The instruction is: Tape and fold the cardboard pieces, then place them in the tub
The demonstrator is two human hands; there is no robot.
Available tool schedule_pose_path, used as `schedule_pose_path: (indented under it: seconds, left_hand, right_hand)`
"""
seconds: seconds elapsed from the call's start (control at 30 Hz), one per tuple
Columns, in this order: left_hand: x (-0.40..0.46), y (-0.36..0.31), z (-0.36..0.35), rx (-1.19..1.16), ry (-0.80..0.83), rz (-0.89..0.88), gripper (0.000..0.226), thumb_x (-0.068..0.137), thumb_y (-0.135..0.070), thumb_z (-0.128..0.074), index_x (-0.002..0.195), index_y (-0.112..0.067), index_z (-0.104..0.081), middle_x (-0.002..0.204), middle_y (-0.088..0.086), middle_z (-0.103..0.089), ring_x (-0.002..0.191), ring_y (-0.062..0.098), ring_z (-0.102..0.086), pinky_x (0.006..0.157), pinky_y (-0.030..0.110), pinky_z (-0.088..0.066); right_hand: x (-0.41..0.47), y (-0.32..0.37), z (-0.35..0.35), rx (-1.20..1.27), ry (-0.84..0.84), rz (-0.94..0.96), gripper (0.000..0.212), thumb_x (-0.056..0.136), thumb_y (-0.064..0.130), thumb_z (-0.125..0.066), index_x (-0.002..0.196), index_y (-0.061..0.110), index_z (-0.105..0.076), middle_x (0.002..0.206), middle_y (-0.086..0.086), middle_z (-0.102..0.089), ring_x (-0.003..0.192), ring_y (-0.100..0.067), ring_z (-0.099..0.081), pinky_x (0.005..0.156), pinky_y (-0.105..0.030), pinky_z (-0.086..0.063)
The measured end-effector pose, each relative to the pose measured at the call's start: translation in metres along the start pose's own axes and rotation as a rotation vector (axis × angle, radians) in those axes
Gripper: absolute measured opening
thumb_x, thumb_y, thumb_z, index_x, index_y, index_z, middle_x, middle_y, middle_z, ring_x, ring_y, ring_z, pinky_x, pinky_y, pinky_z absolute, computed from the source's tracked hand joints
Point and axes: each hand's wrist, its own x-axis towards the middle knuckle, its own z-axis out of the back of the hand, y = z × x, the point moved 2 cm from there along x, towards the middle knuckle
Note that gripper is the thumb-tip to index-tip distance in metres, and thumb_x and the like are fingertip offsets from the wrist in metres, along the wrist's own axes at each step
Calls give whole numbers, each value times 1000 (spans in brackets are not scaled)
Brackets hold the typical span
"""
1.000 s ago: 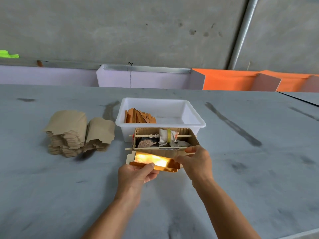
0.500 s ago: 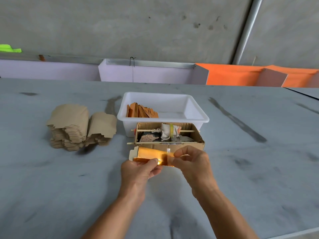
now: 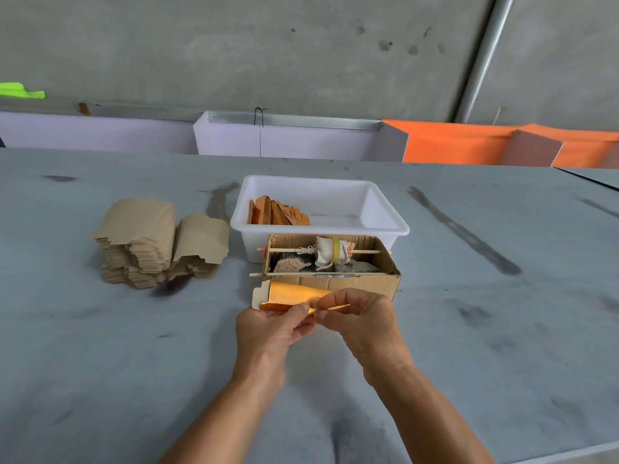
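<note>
A shiny gold cardboard piece (image 3: 291, 294) is held just above the table in front of me. My left hand (image 3: 271, 326) grips its near edge with thumb on top. My right hand (image 3: 360, 316) pinches the same piece at its middle, fingertips meeting the left thumb. Behind the piece stands an open brown cardboard box (image 3: 351, 283) with two wooden sticks across it and a cloth-wrapped roll with yellow tape (image 3: 333, 254). The white tub (image 3: 385, 209) sits behind the box and holds several folded orange pieces (image 3: 278, 214) at its left end.
Two stacks of flat brown cardboard blanks (image 3: 150, 242) lie to the left on the grey table (image 3: 469, 329). White and orange dividers (image 3: 452, 145) line the table's far edge under a concrete wall.
My right hand has slid left along the gold piece from its right end to its middle, meeting the left thumb. The piece now looks more folded and narrower.
</note>
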Motion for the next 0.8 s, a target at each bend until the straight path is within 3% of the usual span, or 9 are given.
schedule_pose_path:
  seconds: [0.33, 0.8]
  left_hand:
    - [1, 1, 1, -14, -15, 9, 7, 79, 8, -68, 75, 3, -65, 59, 10, -69, 54, 21, -69, 50, 22, -54]
    - [1, 3, 0, -61, -6, 27, 10, 79, 12, -65, 73, 4, -63, 55, 10, -67, 50, 19, -67, 48, 23, -54]
  right_hand:
    - [0, -2, -2, 9, -7, -29, 15, 74, 8, -78, 73, 21, -72, 74, -1, -72, 72, -11, -67, 60, -18, -46]
    - [2, -1, -4, -35, -25, -53, 16, 74, 12, -79, 79, 26, -73, 76, 5, -71, 71, -5, -65, 54, -12, -43]
